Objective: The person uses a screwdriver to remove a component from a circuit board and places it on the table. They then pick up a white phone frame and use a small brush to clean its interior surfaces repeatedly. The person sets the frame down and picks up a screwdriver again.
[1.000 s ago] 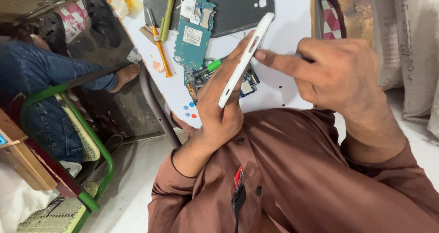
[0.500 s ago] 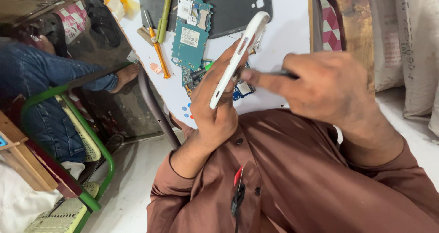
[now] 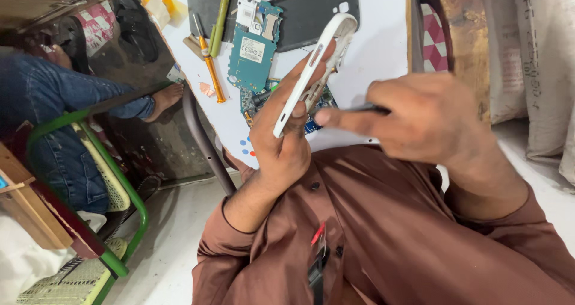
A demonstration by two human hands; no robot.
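Both hands work above the near edge of a white tabletop (image 3: pixel 383 47). Left hand (image 3: pixel 281 143) clamps a white plastic phone frame (image 3: pixel 314 71) edge-on, tilted. Right hand (image 3: pixel 419 119), blurred, pinches a thin dark tool (image 3: pixel 362 108), mostly hidden, just beside the frame. Beyond lie a teal circuit board (image 3: pixel 254 50), a black back cover (image 3: pixel 311 11), and an orange-handled screwdriver (image 3: pixel 209 71).

The white plastic phone frame (image 3: pixel 311 71) looks smooth and a little glossy. The teal circuit board (image 3: pixel 254 50) is matt, with shiny metal parts. The brown cloth shirt (image 3: pixel 395 233) is soft and matt. The white tabletop (image 3: pixel 377 47) looks smooth.
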